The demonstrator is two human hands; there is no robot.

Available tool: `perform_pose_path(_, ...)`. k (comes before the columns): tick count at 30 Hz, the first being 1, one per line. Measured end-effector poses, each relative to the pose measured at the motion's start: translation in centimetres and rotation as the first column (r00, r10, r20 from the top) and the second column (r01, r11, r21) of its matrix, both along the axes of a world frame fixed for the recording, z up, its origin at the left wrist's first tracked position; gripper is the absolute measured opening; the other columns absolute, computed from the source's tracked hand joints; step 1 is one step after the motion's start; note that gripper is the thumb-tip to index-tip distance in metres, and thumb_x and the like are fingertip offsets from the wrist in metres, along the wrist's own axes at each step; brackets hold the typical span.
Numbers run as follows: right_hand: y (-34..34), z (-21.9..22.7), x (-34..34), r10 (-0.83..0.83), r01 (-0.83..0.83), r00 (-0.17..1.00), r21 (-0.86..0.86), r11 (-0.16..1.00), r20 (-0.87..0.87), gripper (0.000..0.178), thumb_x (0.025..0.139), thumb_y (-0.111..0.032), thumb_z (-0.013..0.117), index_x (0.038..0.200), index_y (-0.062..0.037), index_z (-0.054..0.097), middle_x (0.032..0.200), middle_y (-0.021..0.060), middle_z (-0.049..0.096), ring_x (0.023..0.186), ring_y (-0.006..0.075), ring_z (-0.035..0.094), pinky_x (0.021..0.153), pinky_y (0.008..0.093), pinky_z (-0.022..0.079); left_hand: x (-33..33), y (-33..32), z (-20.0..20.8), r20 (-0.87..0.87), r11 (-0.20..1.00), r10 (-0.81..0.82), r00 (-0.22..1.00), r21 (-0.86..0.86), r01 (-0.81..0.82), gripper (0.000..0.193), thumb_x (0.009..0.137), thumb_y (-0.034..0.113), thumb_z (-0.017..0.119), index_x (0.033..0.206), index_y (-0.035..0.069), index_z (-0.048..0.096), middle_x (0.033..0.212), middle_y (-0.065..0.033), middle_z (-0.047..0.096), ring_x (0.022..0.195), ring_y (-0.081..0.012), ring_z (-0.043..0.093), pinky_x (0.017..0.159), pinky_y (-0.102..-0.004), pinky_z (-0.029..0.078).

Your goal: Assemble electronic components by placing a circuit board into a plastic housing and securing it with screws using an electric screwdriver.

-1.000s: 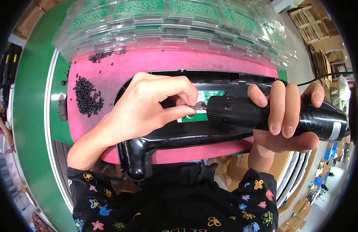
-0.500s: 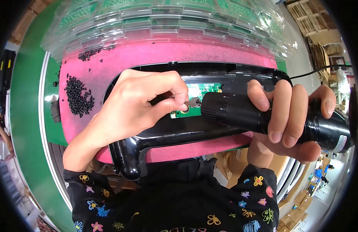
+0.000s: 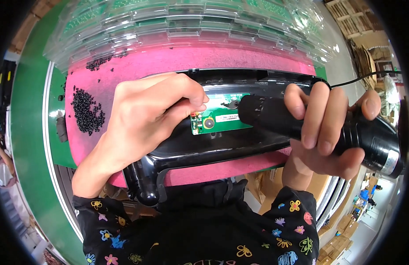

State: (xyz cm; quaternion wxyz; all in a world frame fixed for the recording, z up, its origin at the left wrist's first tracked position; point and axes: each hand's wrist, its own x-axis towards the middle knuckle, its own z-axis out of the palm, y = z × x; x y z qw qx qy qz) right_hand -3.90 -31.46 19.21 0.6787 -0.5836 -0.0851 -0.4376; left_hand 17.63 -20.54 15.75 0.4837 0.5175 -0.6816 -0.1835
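A green circuit board (image 3: 220,128) with a round component lies inside a long black plastic housing (image 3: 200,150). My right hand (image 3: 321,119) is wrapped round a black electric screwdriver (image 3: 270,117), tilted to the left. The tip of the screwdriver is over the board's upper part and looks blurred. My left hand (image 3: 153,110) is over the housing's left part, thumb and forefinger pinched together at the board's left edge. Whatever lies between those fingertips is too small to make out.
Small black screws (image 3: 87,112) lie in a heap on the pink mat (image 3: 138,62), left of the housing. Stacked clear plastic trays (image 3: 186,26) holding green boards stand along the back. A black cable (image 3: 363,77) runs off to the right.
The screwdriver's tip has moved up and away from the board's round component. My left fingertips have drawn back left, off the screwdriver's tip, to the board's edge.
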Motion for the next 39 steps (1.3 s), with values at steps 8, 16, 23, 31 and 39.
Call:
perform_pose_path(8, 0.2, 0.5, -0.1, 0.059, -0.06, 0.998, 0.061, 0.996, 0.027, 0.044, 0.089, -0.026, 0.073, 0.125, -0.0196, 0.048, 0.074, -0.0043, 0.057, 0.07, 0.01, 0.053, 0.08, 0.0325, 0.034, -0.6, -0.2, -0.1, 0.045, 0.996, -0.081, 0.996, 0.037, 0.079, 0.019, 0.075, -0.004, 0.076, 0.093, 0.0, 0.07, 0.087, -0.0107, 0.07, 0.079, -0.0234, 0.069, 0.067, -0.0316, 0.056)
perform_pose_path(16, 0.1, 0.1, 0.3, 0.152, -0.152, 0.988, -0.014, 0.988, 0.026, 0.044, 0.089, -0.025, 0.074, 0.125, -0.0192, 0.047, 0.076, -0.0035, 0.06, 0.071, 0.0103, 0.056, 0.083, 0.0333, 0.034, -0.4, -0.1, -0.3, -0.006, 0.983, -0.141, 0.99, 0.12, 0.14, 0.014, 0.077, -0.004, 0.075, 0.09, -0.002, 0.07, 0.085, -0.0116, 0.069, 0.076, -0.0234, 0.07, 0.066, -0.0307, 0.056)
perform_pose_path(23, 0.7, 0.4, -0.1, 0.13, -0.132, 0.986, 0.009, 0.991, 0.102, 0.042, 0.087, -0.02, 0.076, 0.119, -0.017, 0.049, 0.075, -0.0024, 0.06, 0.067, 0.0109, 0.056, 0.082, 0.033, 0.033, -0.6, -0.2, 0.5, -0.303, 0.893, -0.169, 0.938, 0.356, 0.276, 0.015, 0.079, -0.01, 0.071, 0.093, -0.004, 0.069, 0.084, -0.0099, 0.069, 0.077, -0.0165, 0.07, 0.068, -0.0268, 0.057)
perform_pose_path(31, -2.8, 0.7, -1.7, -0.065, 0.034, 0.989, -0.225, 0.974, -0.132, 0.041, 0.093, -0.028, 0.059, 0.13, -0.0139, 0.046, 0.07, -0.003, 0.052, 0.065, 0.0116, 0.048, 0.068, 0.0319, 0.039, -0.3, 0.2, 0.0, -0.058, 0.967, 0.024, 0.998, 0.255, -0.009, 0.022, 0.076, -0.012, 0.072, 0.096, -0.003, 0.07, 0.09, -0.0106, 0.071, 0.08, -0.0189, 0.071, 0.071, -0.0265, 0.058)
perform_pose_path(39, -1.6, 0.4, -0.9, -0.27, 0.245, 0.936, -0.131, 0.961, -0.227, 0.043, 0.092, -0.025, 0.057, 0.13, -0.0093, 0.045, 0.066, -0.0009, 0.047, 0.061, 0.0127, 0.046, 0.066, 0.034, 0.04, -0.6, 0.1, 0.7, 0.076, 0.973, 0.104, 0.992, 0.199, -0.118, 0.021, 0.082, -0.003, 0.069, 0.103, -0.001, 0.07, 0.082, -0.0123, 0.071, 0.07, -0.0182, 0.069, 0.065, -0.0295, 0.054)
